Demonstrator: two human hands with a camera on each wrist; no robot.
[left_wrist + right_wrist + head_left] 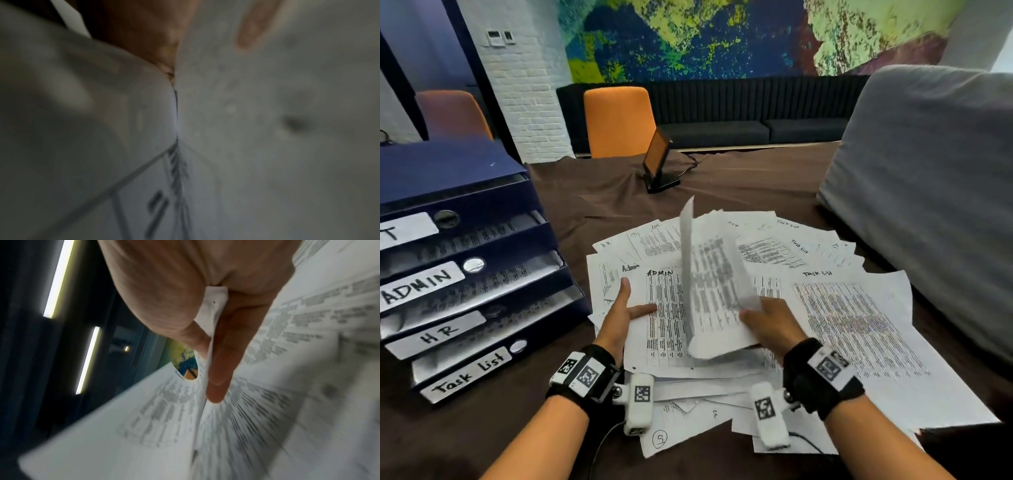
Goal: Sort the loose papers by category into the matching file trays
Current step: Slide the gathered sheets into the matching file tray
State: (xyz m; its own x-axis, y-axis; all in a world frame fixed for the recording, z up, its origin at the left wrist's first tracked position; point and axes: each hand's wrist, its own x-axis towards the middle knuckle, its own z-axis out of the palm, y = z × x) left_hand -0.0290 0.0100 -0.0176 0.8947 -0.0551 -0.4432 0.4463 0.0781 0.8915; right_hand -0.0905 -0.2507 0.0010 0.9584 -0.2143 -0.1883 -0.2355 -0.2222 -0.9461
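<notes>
A loose pile of printed papers (pixel 825 308) covers the brown-clothed table. My left hand (pixel 635 301) holds the left edge of a sheet headed ADMIN (pixel 667 329), thumb on top; in the left wrist view a finger shows faintly through the paper (pixel 267 146). My right hand (pixel 751 313) pinches a printed sheet (pixel 709 284) lifted upright and curling over the pile; in the right wrist view thumb and finger (pixel 216 369) clamp that sheet (pixel 144 426). Dark blue stacked file trays (pixel 493 164) stand at left, labelled ADMIN (pixel 421 286), HR (pixel 436 334) and Task List (pixel 467 373); the top label is cut off.
A large grey cushion (pixel 928 188) crowds the table's right side. A small screen on a black stand (pixel 659 161) sits behind the pile. Orange chairs (pixel 619 120) and a dark sofa (pixel 739 130) lie beyond the far edge.
</notes>
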